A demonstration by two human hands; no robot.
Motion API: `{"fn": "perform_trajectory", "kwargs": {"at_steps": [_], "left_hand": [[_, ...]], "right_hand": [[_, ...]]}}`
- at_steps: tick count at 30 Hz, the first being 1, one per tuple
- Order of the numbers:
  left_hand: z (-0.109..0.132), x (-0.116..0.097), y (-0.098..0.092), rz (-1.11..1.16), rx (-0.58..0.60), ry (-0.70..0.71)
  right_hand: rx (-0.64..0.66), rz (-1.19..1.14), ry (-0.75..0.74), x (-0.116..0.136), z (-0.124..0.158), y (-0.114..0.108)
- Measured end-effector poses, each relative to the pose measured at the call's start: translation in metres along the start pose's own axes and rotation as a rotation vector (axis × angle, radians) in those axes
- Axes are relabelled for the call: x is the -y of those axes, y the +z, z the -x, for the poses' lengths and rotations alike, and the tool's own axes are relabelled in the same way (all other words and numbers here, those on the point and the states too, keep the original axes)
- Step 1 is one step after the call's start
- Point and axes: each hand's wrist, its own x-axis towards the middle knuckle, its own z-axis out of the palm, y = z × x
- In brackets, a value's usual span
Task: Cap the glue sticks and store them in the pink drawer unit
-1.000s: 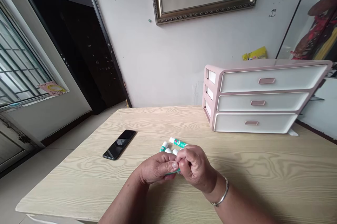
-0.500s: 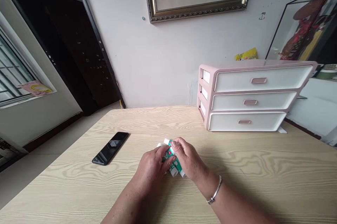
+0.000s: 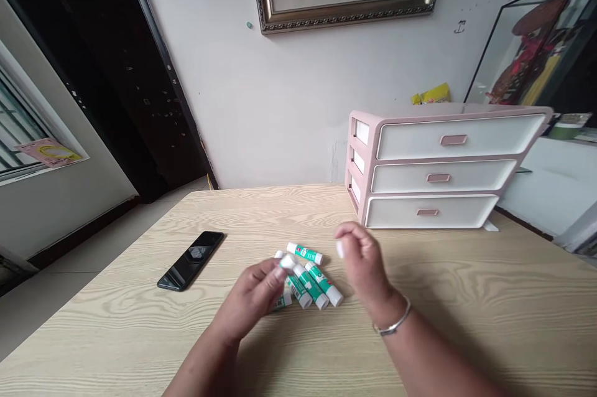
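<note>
My left hand (image 3: pixel 255 294) is closed around a glue stick (image 3: pixel 288 262), and only its white upper end shows above the fingers. Raised to the right, my right hand (image 3: pixel 366 260) pinches a small white cap (image 3: pixel 340 249) between thumb and fingers. Several green and white glue sticks (image 3: pixel 310 285) lie side by side on the table just right of my left hand. Behind these, one more glue stick (image 3: pixel 305 253) rests crosswise. Another glue stick (image 3: pixel 282 301) is partly covered by my left hand.
A black phone (image 3: pixel 191 261) lies on the wooden table (image 3: pixel 153 335) at left. At the back right stands a pink and white three-drawer unit (image 3: pixel 438 179) with a yellow packet (image 3: pixel 433 94) behind it. Beyond the table is a white wall (image 3: pixel 275 111) with a framed picture.
My hands were together over the glue sticks; now they are apart. The right has moved up and right with the white cap, the left slightly left with its glue stick. More sticks show.
</note>
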Motion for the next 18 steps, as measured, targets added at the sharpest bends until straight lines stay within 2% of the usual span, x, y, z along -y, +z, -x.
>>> {"fn": "perform_trajectory", "kwargs": {"at_steps": [2,6,8,11,12,15,18], "left_hand": [[-0.001,0.002,-0.011,-0.006,-0.135,-0.032],[-0.008,0.006,-0.035,-0.409,-0.395,-0.006],[-0.012,0.013,-0.049,-0.640,-0.504,-0.071],[-0.017,0.030,-0.073,-1.009,-0.522,-0.223],[-0.017,0.036,-0.080,-1.133,-0.495,-0.301],[-0.017,0.049,-0.096,-1.245,-0.508,-0.387],[-0.016,0.051,-0.101,-1.323,-0.558,-0.432]], "right_hand": [[-0.076,0.009,0.011,0.006,-0.006,-0.003],[0.086,0.125,0.003,0.001,-0.005,0.006],[0.108,0.178,0.011,-0.010,-0.004,0.009],[0.053,0.206,0.049,-0.023,-0.008,0.006],[0.027,0.206,0.060,-0.025,-0.010,0.004],[-0.048,0.198,0.076,-0.024,-0.016,-0.001],[-0.092,0.212,0.102,-0.022,-0.021,-0.004]]}}
